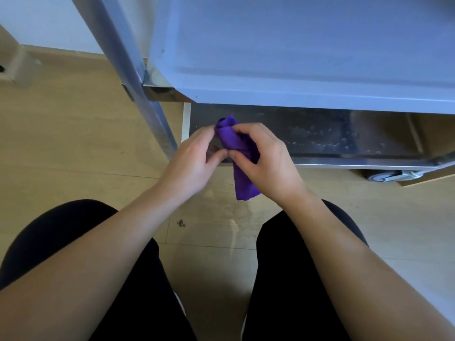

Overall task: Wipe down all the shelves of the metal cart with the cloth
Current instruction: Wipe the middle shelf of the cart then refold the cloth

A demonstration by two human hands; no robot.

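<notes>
A purple cloth is bunched between both hands in front of the metal cart. My left hand pinches its upper left edge, and my right hand wraps around its middle; a tail of cloth hangs down below the right hand. The cart's upper shelf fills the top right and looks blue-grey. Below it, the lower shelf is shiny steel with water droplets on it. Both hands hover just in front of the lower shelf's left front corner.
A slanted steel cart post runs down the left of the shelves. A caster wheel sits under the lower shelf at the right. The floor is light wood. My knees in black trousers are at the bottom.
</notes>
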